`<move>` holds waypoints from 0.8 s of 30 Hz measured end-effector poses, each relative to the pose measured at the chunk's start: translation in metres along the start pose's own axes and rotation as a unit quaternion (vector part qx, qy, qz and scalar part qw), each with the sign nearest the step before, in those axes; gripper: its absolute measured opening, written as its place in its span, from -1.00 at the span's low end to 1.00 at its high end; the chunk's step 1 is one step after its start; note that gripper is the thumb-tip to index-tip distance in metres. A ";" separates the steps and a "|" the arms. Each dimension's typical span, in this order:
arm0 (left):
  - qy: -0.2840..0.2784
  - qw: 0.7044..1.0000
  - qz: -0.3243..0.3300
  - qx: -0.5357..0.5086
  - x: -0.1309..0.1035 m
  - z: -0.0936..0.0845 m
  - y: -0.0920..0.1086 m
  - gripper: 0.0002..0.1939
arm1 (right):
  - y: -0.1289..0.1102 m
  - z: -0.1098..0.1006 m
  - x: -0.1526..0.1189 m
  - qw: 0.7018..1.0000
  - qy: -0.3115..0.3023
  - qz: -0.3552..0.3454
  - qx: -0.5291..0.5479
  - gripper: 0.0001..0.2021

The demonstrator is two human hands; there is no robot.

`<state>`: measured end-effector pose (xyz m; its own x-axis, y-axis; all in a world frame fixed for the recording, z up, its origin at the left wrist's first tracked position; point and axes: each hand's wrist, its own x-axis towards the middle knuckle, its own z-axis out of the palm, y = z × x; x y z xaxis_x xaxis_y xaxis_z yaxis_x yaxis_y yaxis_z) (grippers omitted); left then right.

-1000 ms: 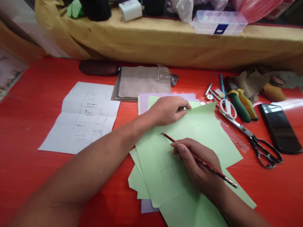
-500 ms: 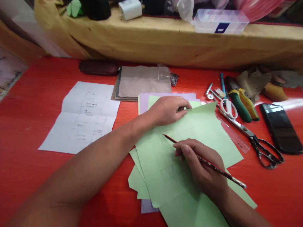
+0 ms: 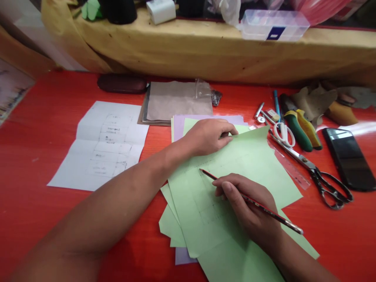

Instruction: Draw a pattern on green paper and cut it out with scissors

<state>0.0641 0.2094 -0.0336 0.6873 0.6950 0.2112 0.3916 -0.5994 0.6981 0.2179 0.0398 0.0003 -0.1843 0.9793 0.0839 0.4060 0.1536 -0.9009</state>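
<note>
My right hand (image 3: 249, 203) is closed around a dark red-and-black pencil (image 3: 273, 214) with a pale end. The pencil's point slants left over faint lines drawn on a light green sheet of paper (image 3: 252, 160). At the far edge of this sheet lies my left hand (image 3: 210, 135), its fingers curled over the edge; part of its grip is hidden. Right of that hand, the sheet's corner stands slightly raised. More green and purple sheets (image 3: 186, 256) are stacked unevenly underneath.
Left is a creased white sheet (image 3: 111, 145) with a pencil drawing. Behind lie brown-grey sheets (image 3: 179, 100) and a dark case (image 3: 122, 83). At right are large scissors (image 3: 315, 172), green-yellow pliers (image 3: 299, 125), a clear ruler (image 3: 290, 168) and a phone (image 3: 348, 158). A plastic box (image 3: 274, 25) sits on the ledge.
The pencil and my right hand have shifted slightly left, and the pencil point sits a little lower on the green sheet. My left hand stays where it was.
</note>
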 end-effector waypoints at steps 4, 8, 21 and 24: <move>0.001 1.000 -0.001 -0.002 0.000 0.000 0.000 -0.74 | -0.001 -0.001 0.000 1.000 -0.003 -0.002 -0.002 -0.77; 0.002 1.000 0.002 -0.003 0.000 -0.001 0.001 -0.74 | -0.001 0.000 0.001 1.000 -0.003 -0.004 -0.003 -0.78; 0.000 1.000 0.001 -0.003 0.000 0.000 0.001 -0.74 | -0.001 0.000 0.001 1.000 -0.002 -0.003 -0.003 -0.78; -0.001 1.000 0.000 -0.002 0.000 0.000 0.001 -0.74 | 0.000 0.000 0.001 1.000 -0.003 -0.002 -0.006 -0.78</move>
<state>0.0645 0.2091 -0.0330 0.6891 0.6936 0.2098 0.3893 -0.5986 0.7001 0.2172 0.0412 0.0008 -0.1917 0.9778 0.0848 0.4152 0.1591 -0.8957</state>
